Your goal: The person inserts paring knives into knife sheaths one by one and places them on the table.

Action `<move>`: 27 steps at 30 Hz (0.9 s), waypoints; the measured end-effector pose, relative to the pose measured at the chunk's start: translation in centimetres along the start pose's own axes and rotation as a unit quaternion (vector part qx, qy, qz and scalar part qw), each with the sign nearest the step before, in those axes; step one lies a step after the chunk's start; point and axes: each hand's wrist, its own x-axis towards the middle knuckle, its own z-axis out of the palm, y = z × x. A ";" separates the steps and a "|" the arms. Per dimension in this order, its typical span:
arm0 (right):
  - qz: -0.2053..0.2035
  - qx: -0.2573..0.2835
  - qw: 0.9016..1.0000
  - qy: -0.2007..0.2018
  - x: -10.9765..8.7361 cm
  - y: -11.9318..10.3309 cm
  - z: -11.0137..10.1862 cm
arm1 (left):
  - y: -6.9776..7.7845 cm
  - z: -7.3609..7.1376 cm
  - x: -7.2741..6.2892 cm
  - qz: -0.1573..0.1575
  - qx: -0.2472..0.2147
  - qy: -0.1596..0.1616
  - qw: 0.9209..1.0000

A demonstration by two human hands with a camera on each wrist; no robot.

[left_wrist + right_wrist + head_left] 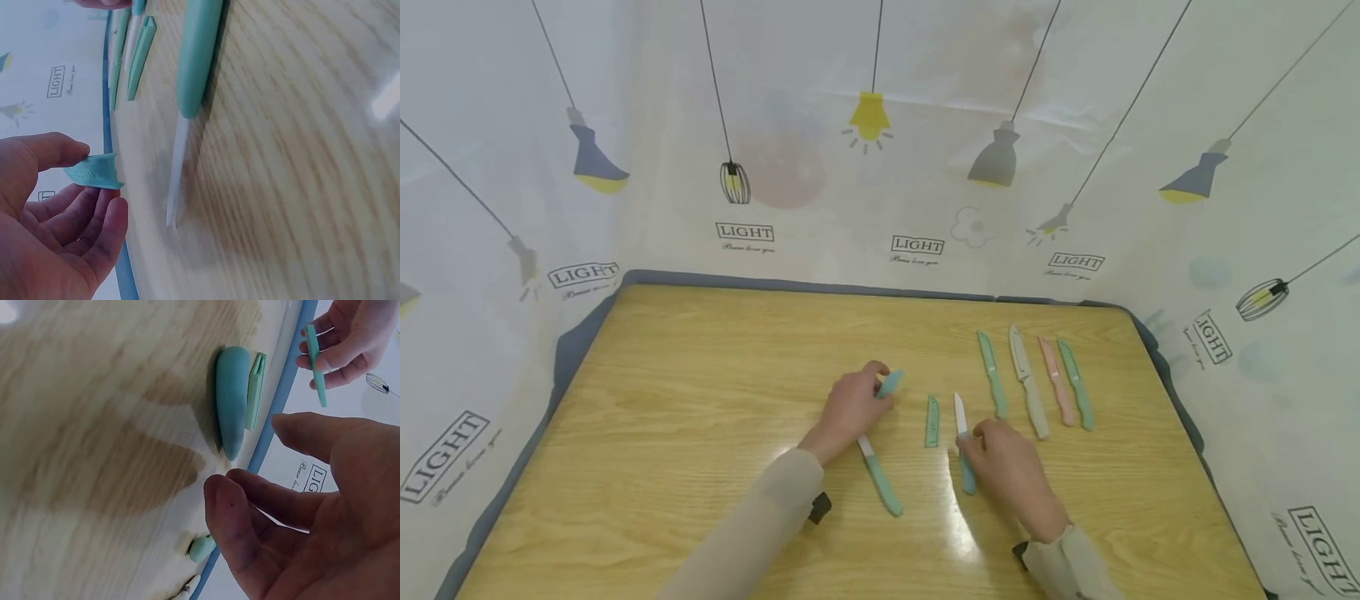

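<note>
My left hand (853,408) pinches a light blue knife sheath (97,171) between thumb and fingers, above the table. Below that hand lies an unsheathed knife with a green handle (882,483) and a white blade. My right hand (1009,471) is beside an unsheathed blue-handled knife (967,477) whose pale blade points away from me. In the right wrist view, its thumb and fingers are apart with nothing between them, and the blue handle (232,400) lies beyond the fingertips. A green sheath (932,421) rests on the table between the hands.
To the right lie a green knife (991,371), a cream knife (1034,408), a pink knife (1057,383) and another green knife (1077,385), roughly side by side. The wooden table (700,375) has a grey border, with lamp-printed sheeting (820,250) around it.
</note>
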 end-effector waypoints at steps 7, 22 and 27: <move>-0.008 -0.011 1.000 -0.006 0.0 -0.1 0.4 | -0.6 -1.2 -1.0 0.009 -0.105 0.016 0.994; 0.024 0.002 0.999 -0.022 0.6 0.0 1.0 | -2.4 -1.9 -2.0 -0.083 -0.469 -0.002 0.879; 0.026 -0.002 0.999 -0.018 0.8 -0.2 1.1 | -2.9 -1.9 -2.3 -0.101 -0.493 0.005 0.864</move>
